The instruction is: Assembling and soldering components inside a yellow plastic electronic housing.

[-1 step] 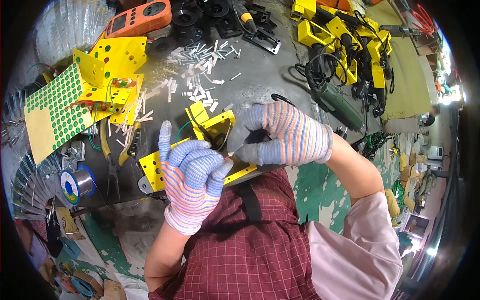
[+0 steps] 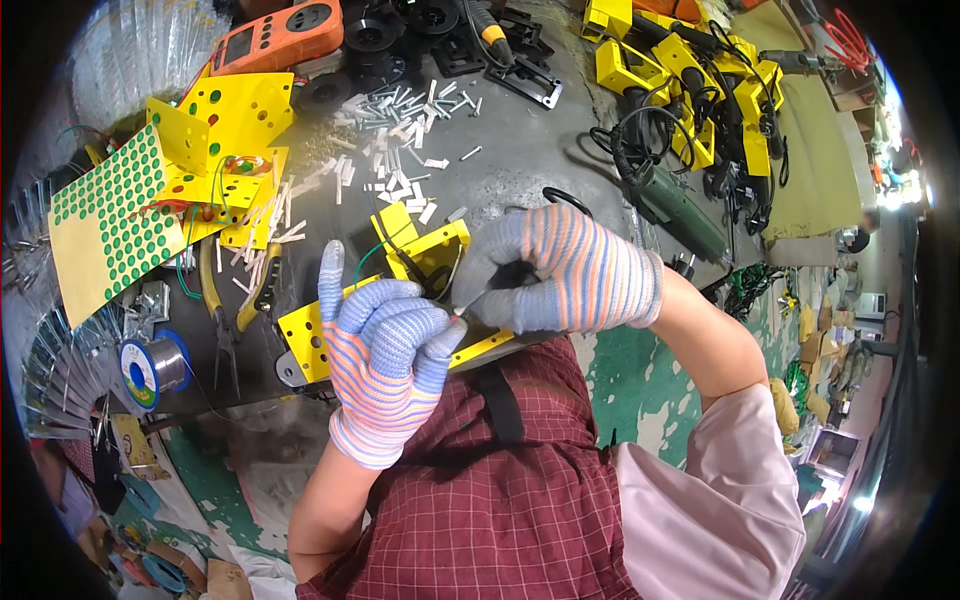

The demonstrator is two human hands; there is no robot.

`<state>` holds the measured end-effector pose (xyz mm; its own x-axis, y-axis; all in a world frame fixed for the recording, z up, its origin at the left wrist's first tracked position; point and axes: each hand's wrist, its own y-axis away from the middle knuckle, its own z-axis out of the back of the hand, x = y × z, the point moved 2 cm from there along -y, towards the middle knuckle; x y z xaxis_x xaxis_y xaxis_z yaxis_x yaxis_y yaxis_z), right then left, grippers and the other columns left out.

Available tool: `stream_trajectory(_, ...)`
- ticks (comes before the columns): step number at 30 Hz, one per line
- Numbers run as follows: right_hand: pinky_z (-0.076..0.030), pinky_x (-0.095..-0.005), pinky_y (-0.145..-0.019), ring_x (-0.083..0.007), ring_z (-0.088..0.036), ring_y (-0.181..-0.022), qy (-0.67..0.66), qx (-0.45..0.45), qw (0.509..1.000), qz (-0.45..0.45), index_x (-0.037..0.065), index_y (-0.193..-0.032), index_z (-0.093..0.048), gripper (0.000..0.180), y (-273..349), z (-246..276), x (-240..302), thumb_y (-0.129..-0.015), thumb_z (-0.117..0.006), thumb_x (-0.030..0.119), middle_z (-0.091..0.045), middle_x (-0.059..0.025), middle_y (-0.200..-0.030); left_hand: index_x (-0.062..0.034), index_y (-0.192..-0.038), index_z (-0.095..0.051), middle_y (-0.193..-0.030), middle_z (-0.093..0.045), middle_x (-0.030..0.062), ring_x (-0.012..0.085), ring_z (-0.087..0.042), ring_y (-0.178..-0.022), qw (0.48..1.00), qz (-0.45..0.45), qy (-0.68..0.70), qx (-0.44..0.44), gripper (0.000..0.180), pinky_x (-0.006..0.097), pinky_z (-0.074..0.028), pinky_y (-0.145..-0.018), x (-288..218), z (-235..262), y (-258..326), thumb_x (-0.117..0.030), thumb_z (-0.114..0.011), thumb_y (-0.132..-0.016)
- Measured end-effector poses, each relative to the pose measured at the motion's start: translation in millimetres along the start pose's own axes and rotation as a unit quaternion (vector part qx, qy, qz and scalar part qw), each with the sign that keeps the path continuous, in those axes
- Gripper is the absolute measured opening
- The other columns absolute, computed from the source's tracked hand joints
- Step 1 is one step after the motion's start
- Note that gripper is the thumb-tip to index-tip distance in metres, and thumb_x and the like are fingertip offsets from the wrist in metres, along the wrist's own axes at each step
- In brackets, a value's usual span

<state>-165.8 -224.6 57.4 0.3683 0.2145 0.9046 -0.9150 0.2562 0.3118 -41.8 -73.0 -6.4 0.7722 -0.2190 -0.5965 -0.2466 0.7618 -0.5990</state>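
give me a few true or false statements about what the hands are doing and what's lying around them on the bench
1. Both hands wear striped knit gloves. True: the left hand and the right hand are both gloved.
2. The hands work over a yellow metal bracket. True.
3. The orange meter lies between the two hands. False: it lies at the far edge of the bench, well away from them.
4. The yellow-handled pliers are gripped in the left hand. False: they lie on the bench to the left of that hand, untouched.
5. Small white sleeves are scattered beyond the bracket. True.
6. The sheet of green dots lies on the person's right. False: it is on the left.
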Motion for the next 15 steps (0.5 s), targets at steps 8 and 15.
stream_trajectory(8,-0.052,-0.0388,-0.076,-0.0308,-0.067,-0.083,0.103,-0.019,0.988,0.112,0.006,-0.093,-0.070,0.016,-5,-5,-8,-0.084,-0.063,0.018,-0.069,-0.0141,-0.089,-0.0169,-0.089,-0.058,-0.085,-0.061,-0.0009,0.0222,-0.059,-0.096,0.998,-0.040,-0.051,0.027,0.018,0.068,-0.028,-0.111,-1,7,4,-0.023,-0.073,-0.081)
stream_trajectory(15,-0.051,-0.0434,-0.076,-0.0363,-0.064,-0.084,0.166,-0.016,0.974,0.153,0.006,-0.092,-0.066,0.013,-10,-14,-6,-0.081,-0.063,0.013,-0.065,-0.0155,-0.085,-0.0144,-0.086,-0.057,-0.081,-0.061,0.0021,0.0256,-0.061,-0.093,0.998,-0.047,-0.006,0.047,0.019,0.068,-0.029,-0.111,10,5,1,-0.015,-0.074,-0.077)
